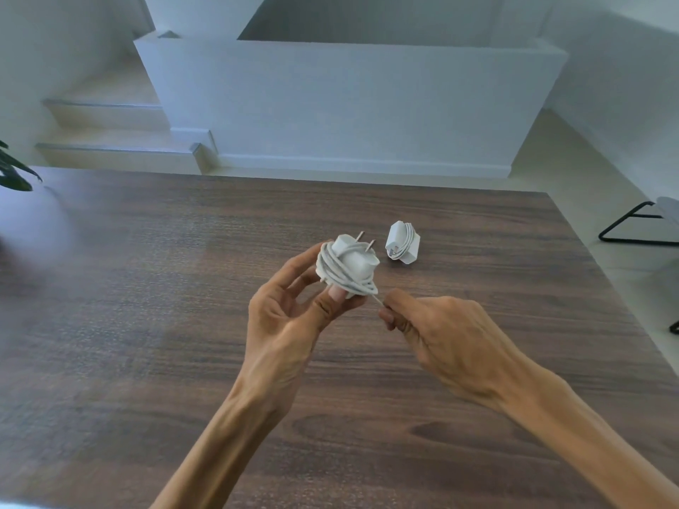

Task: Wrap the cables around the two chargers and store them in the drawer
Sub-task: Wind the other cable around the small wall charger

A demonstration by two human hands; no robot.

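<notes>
My left hand (290, 317) holds a white charger (354, 260) above the table, its two plug pins pointing up and away. Its white cable (340, 275) is coiled around the body in several loops. My right hand (437, 332) pinches the short free end of that cable just right of the charger, fingers closed on it. A second white charger (402, 242) lies on the table beyond my hands, with its cable wound tightly around it. No drawer is in view.
The dark wooden table (183, 288) fills the lower view; its far edge runs across the upper middle. A plant's leaves (13, 170) show at the left edge. Black chair legs (635, 229) stand off the table at the right. Steps and a white low wall lie behind.
</notes>
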